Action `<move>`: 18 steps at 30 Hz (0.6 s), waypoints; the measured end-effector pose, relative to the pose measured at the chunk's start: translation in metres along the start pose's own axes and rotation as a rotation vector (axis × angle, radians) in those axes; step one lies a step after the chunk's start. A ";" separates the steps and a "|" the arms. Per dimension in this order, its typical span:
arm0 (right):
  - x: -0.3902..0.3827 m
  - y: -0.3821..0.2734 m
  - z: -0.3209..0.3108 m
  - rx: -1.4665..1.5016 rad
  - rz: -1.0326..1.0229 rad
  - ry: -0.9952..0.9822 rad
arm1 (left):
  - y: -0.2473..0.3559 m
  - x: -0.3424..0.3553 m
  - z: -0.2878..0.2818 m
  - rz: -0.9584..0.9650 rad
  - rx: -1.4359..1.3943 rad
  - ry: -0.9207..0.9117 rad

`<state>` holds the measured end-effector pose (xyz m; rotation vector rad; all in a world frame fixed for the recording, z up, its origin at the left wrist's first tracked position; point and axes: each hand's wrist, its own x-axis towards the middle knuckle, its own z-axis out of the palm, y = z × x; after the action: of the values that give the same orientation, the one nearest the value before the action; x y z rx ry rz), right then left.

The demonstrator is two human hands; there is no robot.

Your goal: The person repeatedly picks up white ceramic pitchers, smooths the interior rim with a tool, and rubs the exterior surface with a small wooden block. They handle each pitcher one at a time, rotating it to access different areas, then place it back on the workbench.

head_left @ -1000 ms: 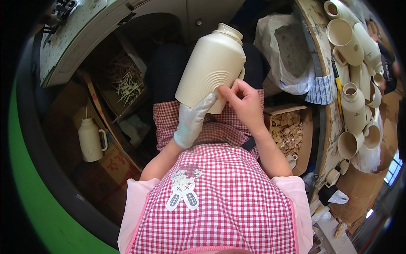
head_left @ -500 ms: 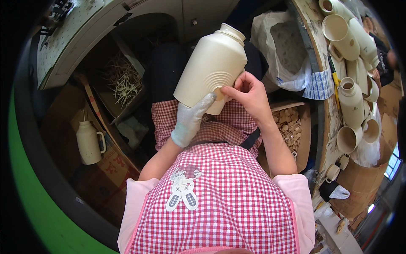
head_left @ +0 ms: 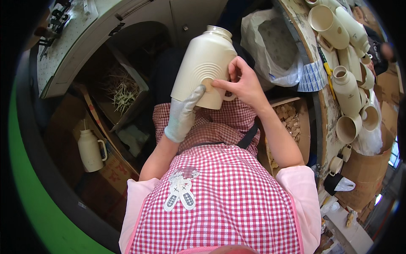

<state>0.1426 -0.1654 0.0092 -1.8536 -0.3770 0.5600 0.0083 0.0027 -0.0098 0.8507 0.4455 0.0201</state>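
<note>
A cream plastic thermos jug body (head_left: 195, 63) is tilted over my lap, neck away from me and lower end toward me. On its side are raised concentric rings with a small round tan disc (head_left: 207, 84) at their centre. My left hand (head_left: 183, 113), in a whitish glove, is closed around the lower part, its thumb beside the disc. My bare right hand (head_left: 245, 84) is at the right side of the jug, thumb on the disc's edge and the other fingers curled. Part of the jug's handle (head_left: 229, 97) shows below that hand.
A box of small tan discs (head_left: 288, 120) stands by my right arm, beneath a white plastic bag (head_left: 272, 46). Several cream jug bodies (head_left: 347, 91) crowd the workbench (head_left: 311, 44) at right. At left are a box of thin strips (head_left: 122, 91) and another handled jug (head_left: 89, 150).
The jug has shifted slightly left and stands more upright in view. Both hands have moved with it, and my right thumb remains at the disc.
</note>
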 end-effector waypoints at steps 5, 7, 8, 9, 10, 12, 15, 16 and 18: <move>-0.002 0.018 0.017 -0.054 -0.107 0.112 | -0.004 0.003 0.011 0.251 0.335 0.039; -0.004 0.018 0.015 -0.033 -0.135 0.115 | -0.006 0.006 0.020 0.285 0.330 0.086; -0.007 0.015 0.006 0.014 -0.127 0.067 | -0.005 0.006 0.025 0.347 0.346 0.087; -0.005 0.012 -0.006 0.101 -0.075 0.013 | -0.005 0.006 0.030 0.306 0.311 0.126; -0.007 0.009 -0.025 0.036 -0.174 0.096 | -0.003 0.006 0.033 0.336 0.336 0.143; 0.001 0.006 -0.082 -0.275 -0.377 0.427 | 0.000 0.006 0.038 0.317 0.278 0.202; 0.026 0.019 -0.209 -0.760 -0.375 0.832 | 0.001 0.006 0.036 0.290 0.310 0.178; 0.038 0.030 -0.251 -0.924 -0.296 0.867 | 0.001 0.005 0.033 0.262 0.222 0.162; 0.056 0.057 -0.319 -1.285 -0.189 0.693 | 0.004 0.000 0.024 0.193 0.050 0.076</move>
<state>0.3633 -0.4085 0.0336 -2.9933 -0.4657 -0.6607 0.0184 -0.0116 0.0072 0.9421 0.4352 0.2208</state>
